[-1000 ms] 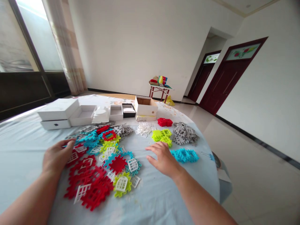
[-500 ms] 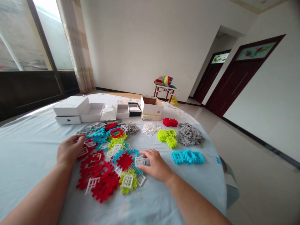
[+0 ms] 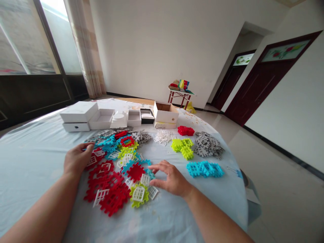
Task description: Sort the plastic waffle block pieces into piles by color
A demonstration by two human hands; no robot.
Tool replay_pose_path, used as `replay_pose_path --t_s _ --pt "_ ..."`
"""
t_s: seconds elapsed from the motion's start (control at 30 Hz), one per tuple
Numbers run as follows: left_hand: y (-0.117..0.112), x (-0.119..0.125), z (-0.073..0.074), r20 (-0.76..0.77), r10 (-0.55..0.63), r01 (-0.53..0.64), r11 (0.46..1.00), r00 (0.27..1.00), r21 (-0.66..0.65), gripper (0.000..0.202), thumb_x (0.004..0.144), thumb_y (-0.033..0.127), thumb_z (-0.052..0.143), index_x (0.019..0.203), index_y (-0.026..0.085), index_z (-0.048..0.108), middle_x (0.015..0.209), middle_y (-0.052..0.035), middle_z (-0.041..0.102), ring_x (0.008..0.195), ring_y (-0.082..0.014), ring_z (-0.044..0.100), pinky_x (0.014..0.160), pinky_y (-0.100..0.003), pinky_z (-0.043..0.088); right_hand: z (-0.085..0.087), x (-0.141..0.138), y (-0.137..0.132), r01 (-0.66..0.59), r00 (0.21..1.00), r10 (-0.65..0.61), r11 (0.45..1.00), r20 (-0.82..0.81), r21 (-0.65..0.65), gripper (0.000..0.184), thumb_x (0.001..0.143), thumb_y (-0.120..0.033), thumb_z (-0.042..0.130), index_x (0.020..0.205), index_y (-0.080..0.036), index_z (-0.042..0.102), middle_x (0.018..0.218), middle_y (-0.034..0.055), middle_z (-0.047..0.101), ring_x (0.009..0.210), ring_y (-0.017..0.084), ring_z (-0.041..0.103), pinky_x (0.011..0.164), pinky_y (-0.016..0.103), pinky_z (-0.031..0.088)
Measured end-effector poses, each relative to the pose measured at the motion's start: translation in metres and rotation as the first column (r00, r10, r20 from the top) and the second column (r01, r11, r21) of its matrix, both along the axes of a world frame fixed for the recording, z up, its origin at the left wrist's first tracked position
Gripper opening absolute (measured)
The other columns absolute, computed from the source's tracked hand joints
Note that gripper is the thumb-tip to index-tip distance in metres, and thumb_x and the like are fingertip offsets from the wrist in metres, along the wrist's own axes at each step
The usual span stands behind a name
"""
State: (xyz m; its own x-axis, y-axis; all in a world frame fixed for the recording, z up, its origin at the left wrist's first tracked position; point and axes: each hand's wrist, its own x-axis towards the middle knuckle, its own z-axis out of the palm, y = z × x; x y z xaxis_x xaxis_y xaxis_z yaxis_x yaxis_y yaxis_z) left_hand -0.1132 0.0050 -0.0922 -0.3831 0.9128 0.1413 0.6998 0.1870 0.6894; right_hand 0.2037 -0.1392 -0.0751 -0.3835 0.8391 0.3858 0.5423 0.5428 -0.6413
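My right hand (image 3: 174,179) is over the right side of a mixed pile, thumb and fingers apart. Just left of its thumb lies a white window-frame piece (image 3: 145,179); a blue interlocking piece (image 3: 151,173) shows by its fingertips. A red square piece (image 3: 136,172) and a lime-green piece (image 3: 139,195) topped by a white arched frame are close by. My left hand (image 3: 78,158) is at the pile's left edge with curled fingers, beside red pieces (image 3: 107,185) bearing white frames. Whatever its fingers may hold is hidden.
Separate heaps of grey (image 3: 207,145), blue (image 3: 205,169), lime-green (image 3: 182,146), red (image 3: 186,130) and white pieces (image 3: 163,136) are to the right and centre. White boxes (image 3: 78,113) and an open carton (image 3: 165,116) line the back. The round table's edge curves at right.
My right hand has let go of the white window-frame piece, which now lies on the pile, and its fingers have spread. The left hand keeps its place. The view has shifted slightly.
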Motion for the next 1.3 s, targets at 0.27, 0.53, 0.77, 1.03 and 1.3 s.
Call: replay_pose_path --t_s 0.27,0.53,0.77,1.03,1.3 --pt "0.004 -0.001 -0.001 -0.034 -0.004 0.004 1.0 0.999 -0.003 0.046 0.069 0.047 0.045 0.101 0.02 0.065 0.069 -0.0017 0.06 0.065 -0.0146 0.051 0.054 -0.022 0.035 0.011 0.013 -0.003 0.199 0.978 -0.203 0.978 0.056 0.069 0.013 0.076 -0.018 0.059 0.088 -0.02 0.062 0.084 0.0009 0.064 0.084 0.015 0.056 0.081 0.028 0.04" --pt "0.011 -0.006 -0.007 -0.044 0.014 -0.016 0.999 0.999 -0.035 0.049 0.068 0.051 0.043 0.103 0.023 0.064 0.065 -0.0015 0.058 0.061 -0.0157 0.051 0.051 -0.023 0.035 0.039 0.087 -0.022 0.433 0.815 -0.519 0.841 0.257 0.325 0.014 0.078 -0.016 0.055 0.089 -0.022 0.062 0.086 0.0023 0.064 0.086 0.019 0.054 0.082 0.034 0.036" --pt "0.012 -0.005 -0.007 -0.03 0.01 -0.01 1.0 1.0 -0.02 0.048 0.068 0.048 0.044 0.103 0.023 0.064 0.064 -0.0012 0.058 0.059 -0.0152 0.051 0.051 -0.022 0.034 0.042 0.109 -0.045 0.436 0.727 -0.496 0.867 0.474 0.24 0.026 0.072 -0.032 0.064 0.096 -0.024 0.062 0.092 0.003 0.064 0.09 0.02 0.053 0.082 0.036 0.035" --pt "0.012 -0.007 -0.012 -0.017 -0.007 0.007 1.0 1.0 0.013 0.046 0.069 0.049 0.044 0.101 0.022 0.064 0.067 -0.0019 0.06 0.061 -0.0145 0.052 0.053 -0.022 0.034 0.033 0.051 -0.012 0.261 0.861 -0.321 0.945 0.394 0.199 0.023 0.078 -0.032 0.06 0.099 -0.023 0.061 0.093 0.0029 0.064 0.091 0.019 0.052 0.084 0.034 0.035" --pt "0.01 -0.004 -0.012 -0.01 -0.009 0.009 0.999 1.0 0.033 0.045 0.07 0.047 0.045 0.1 0.02 0.065 0.068 -0.003 0.062 0.063 -0.0145 0.053 0.054 -0.022 0.035 0.003 -0.003 0.032 0.107 0.923 -0.137 0.989 0.361 0.103 0.032 0.075 -0.026 0.06 0.107 -0.022 0.059 0.105 0.0038 0.063 0.1 0.02 0.05 0.088 0.033 0.035"
